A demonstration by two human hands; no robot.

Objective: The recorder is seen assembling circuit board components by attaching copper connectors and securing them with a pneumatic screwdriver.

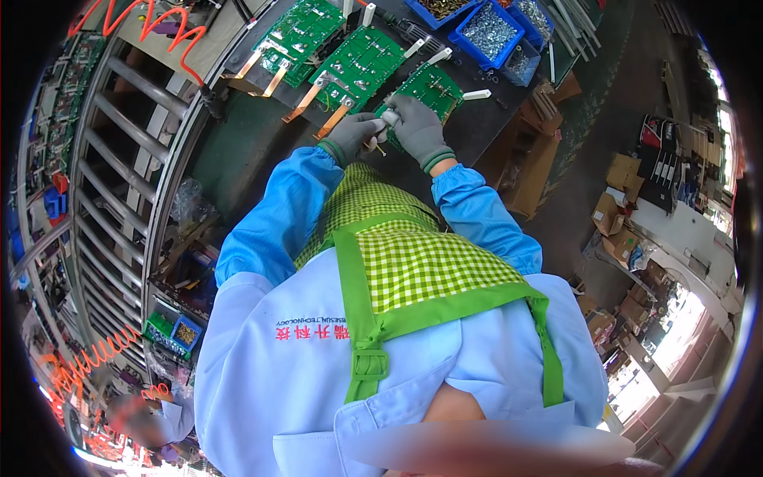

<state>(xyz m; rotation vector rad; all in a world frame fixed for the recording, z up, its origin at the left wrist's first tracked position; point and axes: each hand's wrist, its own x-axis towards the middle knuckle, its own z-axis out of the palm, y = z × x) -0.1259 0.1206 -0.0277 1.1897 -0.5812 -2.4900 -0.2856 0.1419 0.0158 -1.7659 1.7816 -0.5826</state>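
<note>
My left hand (350,138) and my right hand (419,132), both in grey gloves, meet at the near edge of the dark workbench. Their fingers are closed together around something small and pale. A thin brass-coloured pin, perhaps a screw, pokes out below the fingers; the gloves hide the rest. Just beyond my right hand lies a green circuit board (435,89) with white posts. A second green board (362,65), with copper strips (304,102) jutting toward me, is beyond my left hand. Farther left is another such board (296,32).
Blue bins (486,33) of small metal hardware stand at the bench's far right. On the left runs a metal roller conveyor (119,147), with a coiled orange air hose (171,32) above it. Cardboard boxes (616,215) sit to the right. Another person (151,417) is at lower left.
</note>
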